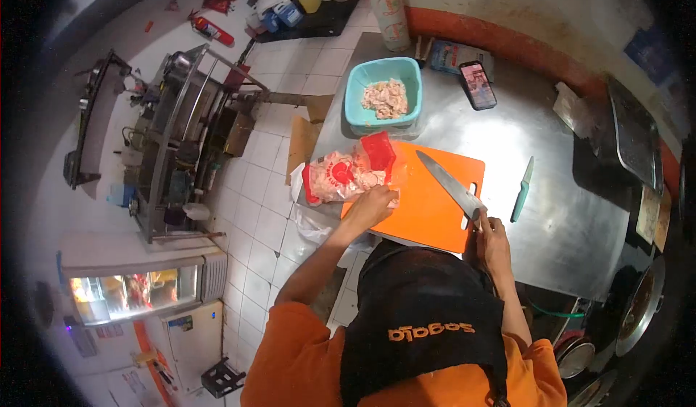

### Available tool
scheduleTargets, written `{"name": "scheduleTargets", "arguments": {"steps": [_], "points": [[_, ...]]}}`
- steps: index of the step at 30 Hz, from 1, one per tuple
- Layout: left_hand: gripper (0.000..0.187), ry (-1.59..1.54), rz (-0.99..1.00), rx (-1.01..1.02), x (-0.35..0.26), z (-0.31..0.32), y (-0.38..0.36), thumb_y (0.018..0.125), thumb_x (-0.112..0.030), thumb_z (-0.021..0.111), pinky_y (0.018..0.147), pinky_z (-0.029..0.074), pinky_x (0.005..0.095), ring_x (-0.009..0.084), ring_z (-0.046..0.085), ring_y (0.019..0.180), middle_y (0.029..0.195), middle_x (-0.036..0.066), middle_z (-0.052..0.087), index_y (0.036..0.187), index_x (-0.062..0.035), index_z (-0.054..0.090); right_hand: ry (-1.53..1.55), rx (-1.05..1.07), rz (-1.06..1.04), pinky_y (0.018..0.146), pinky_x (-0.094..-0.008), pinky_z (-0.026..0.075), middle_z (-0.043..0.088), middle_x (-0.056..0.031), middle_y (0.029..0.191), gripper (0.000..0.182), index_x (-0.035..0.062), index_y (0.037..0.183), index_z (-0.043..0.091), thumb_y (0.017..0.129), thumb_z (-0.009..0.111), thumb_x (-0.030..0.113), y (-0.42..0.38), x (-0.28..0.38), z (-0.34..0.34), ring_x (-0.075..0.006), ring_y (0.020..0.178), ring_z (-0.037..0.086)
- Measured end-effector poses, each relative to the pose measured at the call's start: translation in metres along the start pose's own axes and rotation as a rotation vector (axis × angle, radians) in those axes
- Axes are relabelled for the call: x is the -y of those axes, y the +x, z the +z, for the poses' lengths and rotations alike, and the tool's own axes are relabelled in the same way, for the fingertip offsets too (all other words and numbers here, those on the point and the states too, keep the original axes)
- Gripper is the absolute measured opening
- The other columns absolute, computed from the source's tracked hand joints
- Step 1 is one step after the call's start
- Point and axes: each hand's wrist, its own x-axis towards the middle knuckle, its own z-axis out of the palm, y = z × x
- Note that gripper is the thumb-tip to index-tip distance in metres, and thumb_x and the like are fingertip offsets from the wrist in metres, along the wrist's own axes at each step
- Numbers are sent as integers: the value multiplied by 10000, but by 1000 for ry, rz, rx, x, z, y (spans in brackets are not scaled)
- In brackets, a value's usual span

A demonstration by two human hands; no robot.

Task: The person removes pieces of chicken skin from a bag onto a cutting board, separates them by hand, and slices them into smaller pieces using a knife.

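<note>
**Right hand [494,244] holds the big knife [449,184] over the board [417,218]**

The right hand is wrapped tight around the handle of the big knife, at the right edge of the board. The blade slants across the board, with its tip toward the far side. I cannot tell if the blade touches the board. The left hand [371,210] is at the board's left edge, just beside the bag [337,177]. Its fingers are curled in, but I cannot tell if they pinch something or just press down. The bag lies over the board's left side and sticks out past it. What looks like pale meat shows through it.

My guess is that this step is getting the meat set for the knife. A cut would need the blade brought left, with the left fingers tucked out of its way.

Past the board's far left corner is the tub [417,92], with pale bits inside. Past the far right corner is the phone [478,86]. The small knife [520,195] lies to the board's right.
</note>
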Motion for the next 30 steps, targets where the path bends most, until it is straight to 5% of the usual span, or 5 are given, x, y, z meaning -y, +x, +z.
{"name": "scheduleTargets", "arguments": {"steps": [7, 14, 19, 22, 30], "points": [[330, -953, -284, -173, -56, -13, 5, 899, -101, 736, 750, 584, 316, 187, 754, 816, 962, 158, 773, 1222, -38, 721, 117, 41, -130, 888, -461, 545, 615, -243, 1230, 558, 28, 1453, 517, 905, 622, 3, 49, 37, -11, -418, 1082, 624], [452, -664, -274, -169, -8, -45, -14, 888, -182, 776, 896, 576, 340, 216, 734, 1038, 1119, 158, 756, 1296, -10, 684, 169, 142, -537, 918, -443, 548, 654, -206, 1160, 420, 27, 1240, 662, 827, 729, 65, 122, 91, 36, -400, 1098, 638], [1198, 295, -371, -86, 50, -117, -47, 617, -365, 938, 1152, 369, 594, 457, 326, 1486, 1587, 235, 398, 1604, -100, 313, 226, 363, -551, 863, -437, 564, 707, -177, 1035, 260, 9, 1122, 701, 867, 676, 53, 162, 123, 61, -375, 989, 689], [1430, 375, -503, 192, 108, -99, -49, 519, -320, 986, 1200, 339, 516, 520, 217, 1507, 1630, 297, 244, 1627, -30, 129, 253, 377, -662, 851, -443, 566, 698, -185, 1056, 271, 26, 1160, 691, 897, 658, 82, 188, 130, 105, -375, 968, 694], [1069, 118, -239, -8, 140, -84, -51, 650, -181, 895, 1092, 432, 512, 491, 487, 1297, 1393, 308, 503, 1507, 57, 301, 163, 312, -442, 835, -462, 569, 690, -197, 1074, 452, 51, 1314, 611, 886, 716, 154, 184, 140, 117, -385, 943, 699]]}}
